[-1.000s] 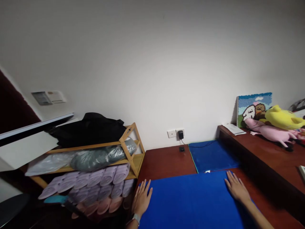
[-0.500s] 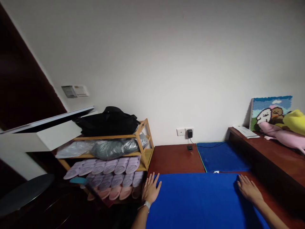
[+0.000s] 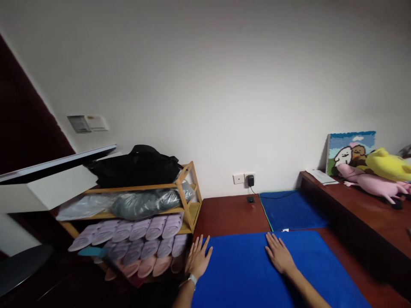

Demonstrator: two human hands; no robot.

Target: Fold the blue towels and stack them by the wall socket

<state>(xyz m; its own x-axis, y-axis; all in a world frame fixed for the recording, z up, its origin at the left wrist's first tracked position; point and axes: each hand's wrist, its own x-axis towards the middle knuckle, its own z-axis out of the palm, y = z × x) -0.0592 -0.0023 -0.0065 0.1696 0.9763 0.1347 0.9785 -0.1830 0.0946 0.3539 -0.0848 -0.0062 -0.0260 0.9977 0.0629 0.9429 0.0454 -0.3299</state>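
A: Main thing, quick?
B: Bright blue cloth (image 3: 237, 273), spread flat on the reddish-brown desk (image 3: 233, 211). Its near end runs out of view. Everything else goes by that cloth.
A: Left hand (image 3: 197, 259)?
B: Palm down at the cloth's left edge, by the far-left corner. Released, fingers fanned, thumb over the cloth. Pale wristband (image 3: 192, 279) on that wrist.
A: Right hand (image 3: 280, 256)?
B: Released too. Palm down on the cloth, just inside the far edge, well in from the right edge. Fingers stretched out, slightly apart, pointing at the far edge.
A: Beyond the cloth?
B: Darker blue mat (image 3: 290, 209), green trim down its left side. White tag (image 3: 285, 230) between cloth and mat; can't tell whose. Farther back, a black adapter (image 3: 251, 181) in a wall socket, cord running over the mat.
A: Left of the cloth?
B: Wooden rack (image 3: 193, 210). Black bag (image 3: 139, 167) on top, plastic-wrapped bundle (image 3: 141, 203) below that, then rows of slippers (image 3: 138, 229), lilac down to pink.
A: Right of it?
B: Raised reddish-brown ledge (image 3: 382, 218): papers (image 3: 322, 176), pink plush (image 3: 362, 180), yellow plush (image 3: 387, 164) overlapping the pink one, cartoon-animal picture (image 3: 351, 150) upright behind them.
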